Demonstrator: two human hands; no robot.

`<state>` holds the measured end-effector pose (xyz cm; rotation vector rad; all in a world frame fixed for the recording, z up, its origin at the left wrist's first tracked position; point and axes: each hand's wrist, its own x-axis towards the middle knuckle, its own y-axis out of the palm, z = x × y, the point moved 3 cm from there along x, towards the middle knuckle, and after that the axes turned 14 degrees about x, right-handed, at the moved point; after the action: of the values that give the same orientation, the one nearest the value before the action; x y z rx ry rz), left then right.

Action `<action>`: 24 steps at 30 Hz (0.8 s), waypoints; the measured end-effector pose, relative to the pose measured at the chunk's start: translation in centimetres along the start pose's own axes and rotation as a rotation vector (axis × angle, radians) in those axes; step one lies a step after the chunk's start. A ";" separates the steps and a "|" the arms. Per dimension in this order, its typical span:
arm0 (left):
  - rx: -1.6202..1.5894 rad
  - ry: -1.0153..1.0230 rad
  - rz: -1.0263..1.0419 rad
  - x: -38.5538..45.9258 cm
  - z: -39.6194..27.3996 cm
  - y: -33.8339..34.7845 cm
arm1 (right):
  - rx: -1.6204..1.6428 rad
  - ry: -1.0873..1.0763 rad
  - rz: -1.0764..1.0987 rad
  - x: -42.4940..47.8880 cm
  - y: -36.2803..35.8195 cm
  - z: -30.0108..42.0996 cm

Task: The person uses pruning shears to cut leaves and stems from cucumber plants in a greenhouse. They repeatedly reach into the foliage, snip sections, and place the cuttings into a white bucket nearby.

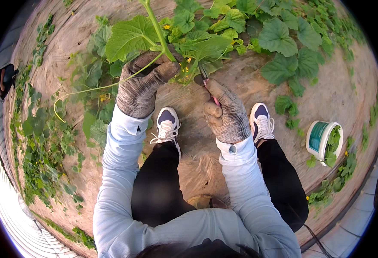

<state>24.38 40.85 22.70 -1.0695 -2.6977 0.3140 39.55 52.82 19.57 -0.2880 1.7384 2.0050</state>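
My left hand (140,80), in a grey-brown knit glove, grips the thick green stem (158,30) of a cucurbit vine. A broad leaf (132,37) spreads from the stem, and a long tendril (92,92) curls down to the left across my wrist. My right hand (226,109), gloved alike, is closed around a small pink-handled cutting tool (205,80), apparently scissors. Its dark pointed tip is up against another leaf (206,48), just right of the gripped stem. Small yellow flowers (185,68) show between the two hands.
Leafy vines (276,38) sprawl over the ground at upper right, with more vines (43,154) on the left. At right, a white bucket (311,142) tilts with cut leaves inside. My shoes (168,124) stand below the hands. Another person (5,80) is at the far left edge.
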 end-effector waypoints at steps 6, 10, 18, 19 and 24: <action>-0.175 -0.212 0.110 -0.5 -2.1 2.4 | -0.833 -0.737 0.084 -3.5 -0.4 1.4; -0.193 -0.194 0.174 -0.8 -0.8 3.1 | -1.546 -1.073 0.254 -4.9 4.1 1.5; -0.225 -0.044 0.197 -1.3 0.8 3.5 | -1.797 -1.167 0.322 -4.9 7.0 1.3; -0.231 -0.081 0.189 -1.3 0.7 3.4 | -1.760 -1.179 0.334 -5.1 6.8 1.5; -0.251 -0.158 0.129 -1.5 -1.0 3.1 | -1.608 -1.069 0.218 -5.4 6.6 3.2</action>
<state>27.72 42.14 22.59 -1.3438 -2.8714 0.0844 41.53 54.26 28.34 0.4596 -0.6397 2.4500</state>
